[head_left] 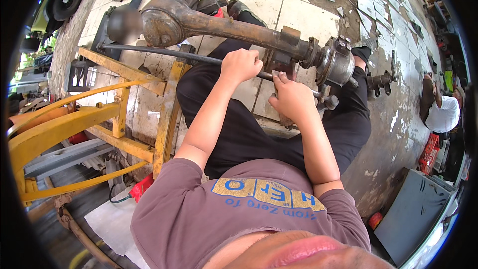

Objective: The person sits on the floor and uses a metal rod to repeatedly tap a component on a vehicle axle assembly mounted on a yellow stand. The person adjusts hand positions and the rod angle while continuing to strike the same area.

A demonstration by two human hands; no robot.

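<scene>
A long dark tie rod [206,60] lies crosswise in front of me, over my spread legs, its rounded joint end [328,101] at the right. My left hand [242,65] is closed in a fist around the rod's middle. To the right of it, my right hand [295,95] grips the same rod, fingers over its top; a small pale piece shows by its fingertips, too small to name. Just beyond the rod sits a rusty axle housing [224,27], with a bulging round section at the left and a steering knuckle [338,62] at the right.
A yellow metal frame [124,104] stands close on my left. Metal parts [381,83] lie at the right on the tiled floor [303,12]. Broken tiles [366,2] are scattered at the far right. A grey box [413,216] and a red crate [429,152] stand rightward, near a person [442,113].
</scene>
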